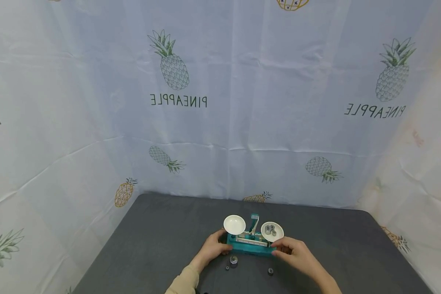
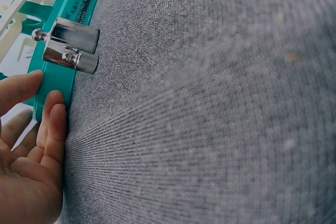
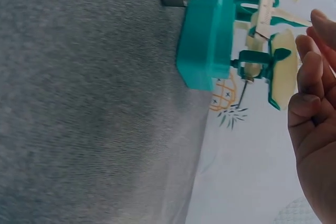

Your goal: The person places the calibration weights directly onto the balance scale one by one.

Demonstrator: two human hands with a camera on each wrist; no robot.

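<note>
the left grip (image 1: 214, 246) is clamped on the left end of the teal balance scale (image 1: 248, 248), its fingertips against the base in the left wrist view. the right grip (image 1: 293, 252) is at the scale's right end, thumb and forefinger apart with nothing visible between them and the other fingers bent; whether a fingertip touches the scale, i cannot tell.

the relation that matters most: the balance scale lies between the two hands, its long axis running crosswise from one to the other, so the beam (image 1: 252, 241) reaches toward the right grip. the right hand is the nearer one to the right pan (image 1: 281, 231), just beyond its fingers and above the scale's right end; the left hand is the nearer one to the left pan (image 1: 234, 225), above the left end.

a cluster of metal weights (image 1: 268, 230) stands in the right pan; the left pan looks bare. on the near side of the scale, a large knobbed weight (image 1: 233, 261) and a tiny weight (image 1: 227, 268) stand toward its left half, and a dark weight (image 1: 270, 271) toward its right end. the grey tabletop (image 1: 165, 228) spreads around the scale, and a pineapple-print cloth (image 1: 242, 122) hangs behind it.
</note>
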